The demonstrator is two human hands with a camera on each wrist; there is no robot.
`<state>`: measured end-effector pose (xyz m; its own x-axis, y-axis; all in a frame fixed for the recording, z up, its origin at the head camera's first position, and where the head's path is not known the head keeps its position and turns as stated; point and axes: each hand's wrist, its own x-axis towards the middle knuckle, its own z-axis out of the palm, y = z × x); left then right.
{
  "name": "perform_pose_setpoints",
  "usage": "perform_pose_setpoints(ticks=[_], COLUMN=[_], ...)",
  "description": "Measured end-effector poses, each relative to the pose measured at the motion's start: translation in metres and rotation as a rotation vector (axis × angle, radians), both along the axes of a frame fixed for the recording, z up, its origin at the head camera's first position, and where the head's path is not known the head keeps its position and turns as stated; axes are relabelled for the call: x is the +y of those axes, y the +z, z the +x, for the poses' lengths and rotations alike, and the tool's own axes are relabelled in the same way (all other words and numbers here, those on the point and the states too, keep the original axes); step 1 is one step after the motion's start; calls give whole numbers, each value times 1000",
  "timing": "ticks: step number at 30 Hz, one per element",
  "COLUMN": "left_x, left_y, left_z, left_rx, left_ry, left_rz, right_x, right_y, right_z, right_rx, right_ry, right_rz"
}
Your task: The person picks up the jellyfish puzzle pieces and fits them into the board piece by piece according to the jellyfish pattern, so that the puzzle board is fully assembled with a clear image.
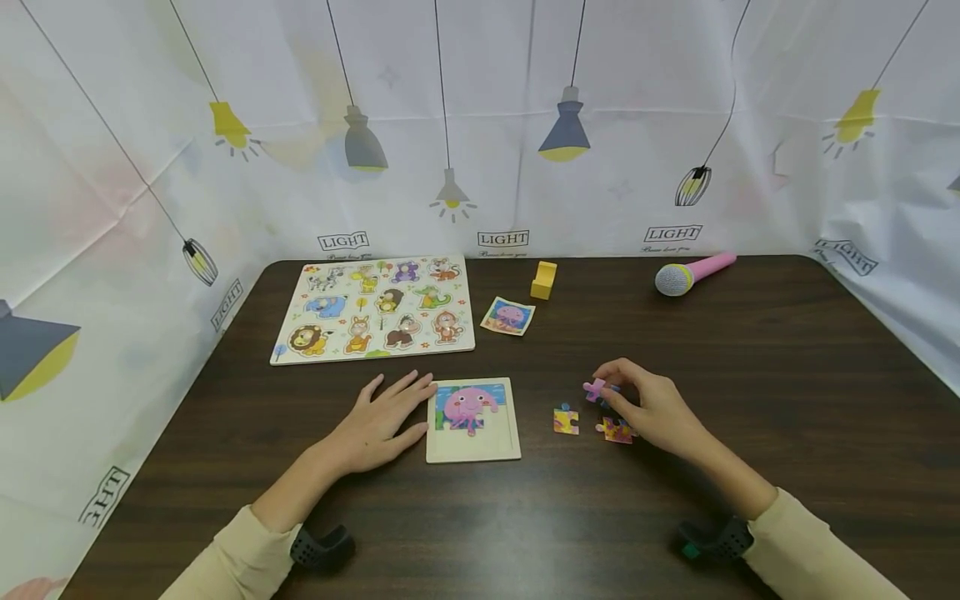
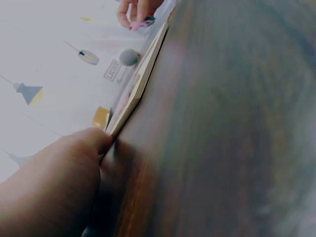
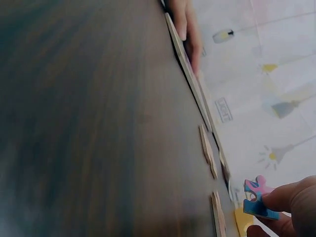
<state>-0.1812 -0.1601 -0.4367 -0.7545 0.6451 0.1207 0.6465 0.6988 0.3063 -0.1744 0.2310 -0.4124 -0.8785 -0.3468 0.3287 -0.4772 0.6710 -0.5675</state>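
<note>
A small square puzzle tray [image 1: 474,446] lies in front of me, its upper part filled with pieces that form a pink octopus on blue. My left hand [image 1: 382,427] lies spread on the table, fingertips at the tray's left edge. To the right, my right hand [image 1: 656,412] pinches a pink and blue puzzle piece [image 3: 256,197] between thumb and fingers, raised off the table in the right wrist view. Two loose pieces lie below it: a yellow one [image 1: 566,420] and a pink and yellow one [image 1: 617,431], partly under the right hand.
A big animal puzzle board [image 1: 375,354] lies at the back left. Beside it are an octopus picture card [image 1: 508,317] and a yellow block [image 1: 543,281]. A pink toy microphone [image 1: 693,273] rests at the back right. A printed curtain [image 1: 480,125] hangs behind the table.
</note>
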Motion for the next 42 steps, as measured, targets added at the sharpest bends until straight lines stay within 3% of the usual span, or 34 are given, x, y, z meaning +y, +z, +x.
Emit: perform_pose_setpoints(ticks=[11,25,42], left_x=[2,2,2], left_y=[-2,-3,-2], left_z=[2,0,0], left_rx=[37,37,26], left_ry=[17,18,22], left_rz=[-1,3,-5], right_x=[-43,-83,-105], right_y=[3,0,-13], right_z=[-3,-11,-19], right_rx=[-98,-93,-75], right_ry=[88,216,241], right_rz=[-57,-96,-42])
